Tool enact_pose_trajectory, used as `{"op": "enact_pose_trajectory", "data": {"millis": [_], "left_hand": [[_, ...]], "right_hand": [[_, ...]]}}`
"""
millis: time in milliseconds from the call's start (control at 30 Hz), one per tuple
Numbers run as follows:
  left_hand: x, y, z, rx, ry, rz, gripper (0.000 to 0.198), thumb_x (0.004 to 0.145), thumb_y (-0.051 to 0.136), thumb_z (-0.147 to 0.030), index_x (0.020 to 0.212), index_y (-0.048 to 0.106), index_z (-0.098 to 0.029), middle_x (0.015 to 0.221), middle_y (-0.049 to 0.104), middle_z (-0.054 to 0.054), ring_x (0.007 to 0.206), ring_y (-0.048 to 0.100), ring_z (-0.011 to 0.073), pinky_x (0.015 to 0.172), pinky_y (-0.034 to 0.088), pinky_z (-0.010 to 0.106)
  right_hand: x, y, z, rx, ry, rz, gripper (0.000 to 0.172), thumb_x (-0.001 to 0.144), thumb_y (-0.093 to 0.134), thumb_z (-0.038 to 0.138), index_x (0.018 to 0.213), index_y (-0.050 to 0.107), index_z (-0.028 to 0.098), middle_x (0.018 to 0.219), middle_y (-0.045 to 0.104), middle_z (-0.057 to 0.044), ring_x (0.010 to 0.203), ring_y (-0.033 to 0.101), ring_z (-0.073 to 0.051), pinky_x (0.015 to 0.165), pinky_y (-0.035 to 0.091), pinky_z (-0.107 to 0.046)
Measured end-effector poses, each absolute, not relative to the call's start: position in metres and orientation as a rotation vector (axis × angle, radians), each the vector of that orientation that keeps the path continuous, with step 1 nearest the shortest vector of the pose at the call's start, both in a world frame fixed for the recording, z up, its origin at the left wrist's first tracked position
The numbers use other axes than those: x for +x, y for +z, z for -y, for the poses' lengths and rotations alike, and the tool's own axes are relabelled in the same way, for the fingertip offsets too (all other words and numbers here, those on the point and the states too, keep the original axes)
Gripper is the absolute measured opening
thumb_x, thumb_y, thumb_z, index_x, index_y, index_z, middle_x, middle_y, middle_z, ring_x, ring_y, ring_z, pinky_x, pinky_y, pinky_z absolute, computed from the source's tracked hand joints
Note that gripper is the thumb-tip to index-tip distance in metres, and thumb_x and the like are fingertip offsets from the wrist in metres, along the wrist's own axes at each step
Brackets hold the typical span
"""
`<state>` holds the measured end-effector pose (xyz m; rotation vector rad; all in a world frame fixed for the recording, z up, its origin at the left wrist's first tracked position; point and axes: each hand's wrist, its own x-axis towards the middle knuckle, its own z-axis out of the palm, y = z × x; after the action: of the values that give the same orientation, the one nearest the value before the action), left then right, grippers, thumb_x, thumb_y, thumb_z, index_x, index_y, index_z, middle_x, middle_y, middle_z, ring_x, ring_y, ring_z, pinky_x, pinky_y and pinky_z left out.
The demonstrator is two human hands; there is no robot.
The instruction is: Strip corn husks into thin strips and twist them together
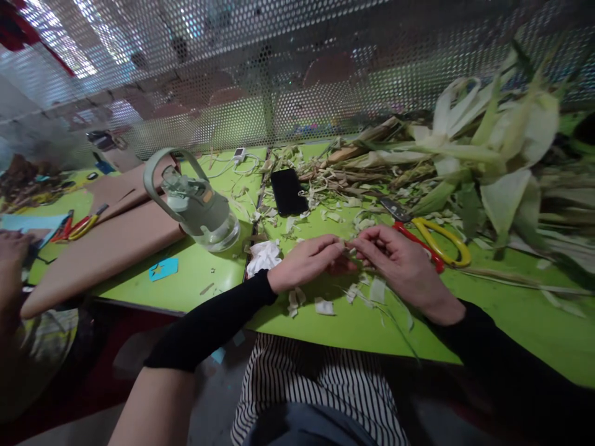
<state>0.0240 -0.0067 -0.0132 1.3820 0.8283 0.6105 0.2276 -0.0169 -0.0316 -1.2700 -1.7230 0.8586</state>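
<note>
My left hand (312, 261) and my right hand (403, 265) meet over the green table, fingertips pinched close together. Between them shows a small pale piece of corn husk (352, 250), mostly covered by the fingers. Thin green strips (400, 322) trail below my right hand toward the table edge. Just beyond that hand lie scissors (439, 238) with one red and one yellow handle. Cut husk scraps (324, 306) are scattered under and around both hands. A crumpled white tissue (264, 257) is beside my left wrist.
A dark phone (289, 192) lies ahead of my hands. Corn husks (506, 148) are heaped at the right. To the left stand a water bottle (199, 210), brown paper (116, 248) and a blue tag (163, 269). Another person's hand (13, 248) is at far left. Perforated metal (316, 74) borders the back.
</note>
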Motion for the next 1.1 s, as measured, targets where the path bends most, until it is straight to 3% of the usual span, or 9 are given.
{"op": "enact_pose_trajectory", "data": {"millis": [200,467,600,733,967,1100], "left_hand": [[0.025,-0.015,0.001,0.949,0.513,-0.726,0.015,0.103,0.053,-0.026,0.096,0.061,-0.015,0.084,0.078,0.008,0.077,0.075,0.0139,0.085,0.059,0.032],[0.027,-0.021,0.001,1.089,0.483,-0.761,0.018,0.096,0.067,-0.028,0.097,0.069,-0.011,0.082,0.078,0.007,0.077,0.074,0.0123,0.087,0.061,0.031],[0.029,-0.022,0.005,1.193,0.494,-0.771,0.021,0.096,0.067,-0.03,0.105,0.072,-0.012,0.089,0.079,0.007,0.084,0.075,0.0138,0.092,0.06,0.035],[0.028,-0.02,0.006,1.138,0.487,-0.754,0.026,0.1,0.06,-0.036,0.099,0.072,-0.012,0.09,0.079,0.008,0.084,0.075,0.0123,0.091,0.059,0.032],[0.032,-0.023,0.004,0.926,0.409,-0.706,0.013,0.098,0.064,-0.022,0.095,0.071,-0.011,0.078,0.077,0.006,0.071,0.073,0.0112,0.081,0.059,0.027],[0.033,-0.019,0.002,0.723,0.606,-0.755,0.011,0.099,0.058,-0.014,0.096,0.068,-0.012,0.079,0.077,0.007,0.07,0.073,0.0119,0.078,0.058,0.026]], "right_hand": [[0.225,-0.026,0.021,-1.265,0.685,1.799,0.035,0.095,0.063,0.06,0.09,0.067,0.025,0.078,0.069,-0.002,0.067,0.061,-0.019,0.059,0.051,-0.033],[0.221,-0.025,0.018,-1.219,0.68,1.87,0.033,0.093,0.064,0.057,0.099,0.075,0.026,0.092,0.07,-0.006,0.082,0.066,-0.023,0.071,0.053,-0.038],[0.221,-0.021,0.018,-1.172,0.678,1.913,0.03,0.095,0.062,0.052,0.085,0.072,0.026,0.085,0.067,-0.005,0.08,0.064,-0.023,0.073,0.052,-0.04],[0.22,-0.021,0.019,-1.191,0.708,1.844,0.032,0.095,0.062,0.054,0.083,0.067,0.025,0.083,0.065,-0.005,0.076,0.061,-0.022,0.07,0.051,-0.038],[0.219,-0.024,0.02,-1.173,0.749,1.88,0.033,0.097,0.062,0.054,0.085,0.069,0.025,0.083,0.067,-0.004,0.074,0.062,-0.02,0.067,0.053,-0.036],[0.22,-0.024,0.021,-1.165,0.351,1.748,0.023,0.098,0.064,0.046,0.093,0.071,0.026,0.091,0.069,-0.006,0.076,0.062,-0.021,0.066,0.052,-0.036]]}}
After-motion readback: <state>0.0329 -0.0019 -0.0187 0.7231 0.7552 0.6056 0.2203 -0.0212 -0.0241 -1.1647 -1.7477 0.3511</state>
